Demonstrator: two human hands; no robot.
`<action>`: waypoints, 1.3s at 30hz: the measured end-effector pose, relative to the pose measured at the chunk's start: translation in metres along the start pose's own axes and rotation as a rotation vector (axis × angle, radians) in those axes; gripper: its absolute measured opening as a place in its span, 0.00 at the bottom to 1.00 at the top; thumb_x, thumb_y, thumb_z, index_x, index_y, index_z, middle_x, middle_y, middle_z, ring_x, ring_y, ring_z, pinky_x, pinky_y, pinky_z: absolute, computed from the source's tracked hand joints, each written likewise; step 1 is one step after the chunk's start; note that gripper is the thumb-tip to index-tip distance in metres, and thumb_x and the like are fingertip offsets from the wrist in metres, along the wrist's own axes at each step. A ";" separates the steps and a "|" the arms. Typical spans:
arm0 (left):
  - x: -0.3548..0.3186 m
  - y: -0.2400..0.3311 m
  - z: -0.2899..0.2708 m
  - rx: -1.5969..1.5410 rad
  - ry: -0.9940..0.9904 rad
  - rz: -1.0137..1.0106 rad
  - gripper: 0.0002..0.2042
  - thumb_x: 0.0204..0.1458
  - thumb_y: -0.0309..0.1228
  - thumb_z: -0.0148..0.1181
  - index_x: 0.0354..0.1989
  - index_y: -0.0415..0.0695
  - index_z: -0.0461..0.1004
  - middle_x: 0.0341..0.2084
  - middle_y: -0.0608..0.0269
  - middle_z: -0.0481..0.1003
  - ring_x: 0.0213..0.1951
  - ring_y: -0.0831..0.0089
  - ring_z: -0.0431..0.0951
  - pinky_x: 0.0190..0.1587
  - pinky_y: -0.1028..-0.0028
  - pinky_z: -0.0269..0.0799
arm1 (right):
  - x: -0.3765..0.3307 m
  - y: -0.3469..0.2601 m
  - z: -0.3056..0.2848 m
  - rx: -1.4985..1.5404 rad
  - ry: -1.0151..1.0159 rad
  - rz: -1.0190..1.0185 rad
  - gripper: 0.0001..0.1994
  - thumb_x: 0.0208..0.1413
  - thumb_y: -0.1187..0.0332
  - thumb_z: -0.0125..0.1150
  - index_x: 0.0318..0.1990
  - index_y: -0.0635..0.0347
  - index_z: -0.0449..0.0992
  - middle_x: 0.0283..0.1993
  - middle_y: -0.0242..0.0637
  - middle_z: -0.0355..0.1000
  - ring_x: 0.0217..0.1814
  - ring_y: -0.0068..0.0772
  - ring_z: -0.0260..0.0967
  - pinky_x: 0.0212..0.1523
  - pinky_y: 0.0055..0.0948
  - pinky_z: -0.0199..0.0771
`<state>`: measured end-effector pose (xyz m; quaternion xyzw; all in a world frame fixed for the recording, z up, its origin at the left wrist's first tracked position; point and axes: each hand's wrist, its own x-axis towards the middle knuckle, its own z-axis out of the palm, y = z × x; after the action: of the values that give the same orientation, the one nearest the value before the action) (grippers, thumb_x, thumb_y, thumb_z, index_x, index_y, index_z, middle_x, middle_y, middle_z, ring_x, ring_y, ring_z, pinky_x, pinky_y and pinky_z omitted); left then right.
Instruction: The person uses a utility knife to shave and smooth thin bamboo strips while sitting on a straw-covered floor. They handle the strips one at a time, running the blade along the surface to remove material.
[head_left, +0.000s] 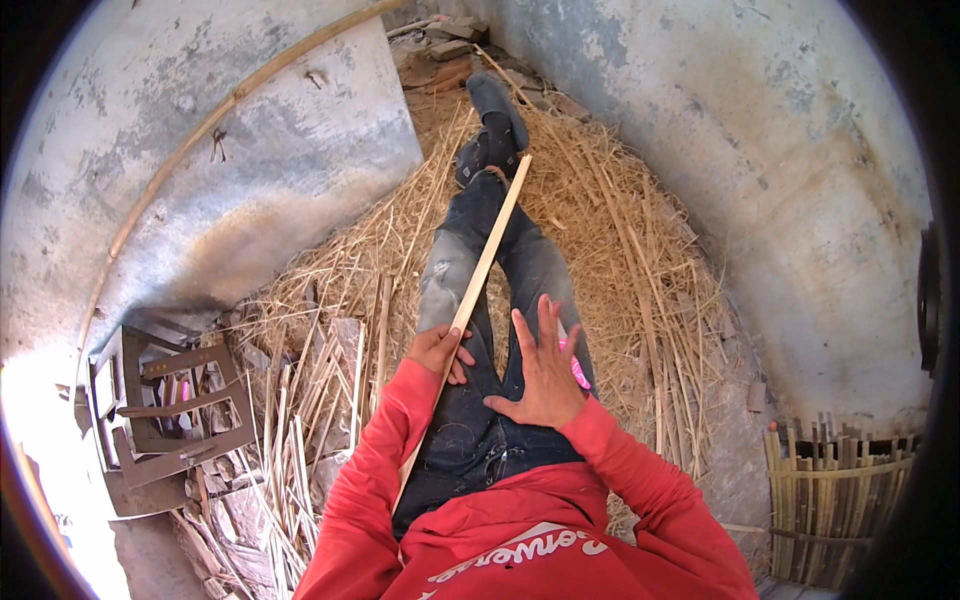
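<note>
A long, pale, flat wooden strip [490,245], probably split bamboo, slants across my outstretched legs, its far end near my crossed ankles and its near end passing under my left forearm. My left hand [440,352] grips it at about thigh height, thumb on top and fingers curled round. Over my right thigh, my right hand [545,375] is raised with fingers spread and nothing in it. A bright pink thing [577,365] shows partly behind that hand; what it is I cannot make out.
Straw and shavings [610,240] cover the floor around my legs. Long split strips [290,480] lie in a heap at left, beside a dark wooden frame stool [185,410]. A slatted basket-like panel [840,505] stands at right. Plastered walls [760,150] rise on both sides; a bent pole [190,150] leans left.
</note>
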<state>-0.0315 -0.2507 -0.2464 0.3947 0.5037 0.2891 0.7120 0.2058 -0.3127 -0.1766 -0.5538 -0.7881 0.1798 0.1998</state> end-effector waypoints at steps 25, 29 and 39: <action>-0.002 0.004 0.004 0.021 0.021 0.006 0.19 0.71 0.42 0.46 0.54 0.37 0.74 0.25 0.54 0.79 0.15 0.69 0.77 0.17 0.75 0.72 | 0.027 0.001 -0.037 2.285 -0.438 -0.085 0.58 0.51 0.17 0.45 0.81 0.41 0.36 0.84 0.53 0.27 0.87 0.53 0.25 0.81 0.52 0.33; -0.001 0.000 0.001 0.008 0.021 -0.001 0.19 0.71 0.41 0.46 0.55 0.36 0.73 0.26 0.53 0.80 0.16 0.68 0.77 0.17 0.74 0.72 | 0.030 -0.002 -0.039 2.239 -0.409 -0.098 0.47 0.62 0.29 0.45 0.81 0.42 0.40 0.83 0.59 0.32 0.85 0.61 0.32 0.80 0.56 0.41; -0.002 0.002 0.001 0.027 0.001 -0.005 0.19 0.71 0.41 0.46 0.53 0.35 0.71 0.27 0.51 0.80 0.16 0.68 0.78 0.18 0.74 0.73 | 0.031 -0.003 -0.036 2.334 -0.333 0.022 0.29 0.74 0.59 0.43 0.79 0.43 0.47 0.79 0.64 0.45 0.82 0.64 0.44 0.80 0.53 0.47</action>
<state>-0.0314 -0.2513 -0.2440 0.4028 0.5089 0.2805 0.7072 0.2129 -0.2820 -0.1405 -0.0121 -0.1577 0.8638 0.4784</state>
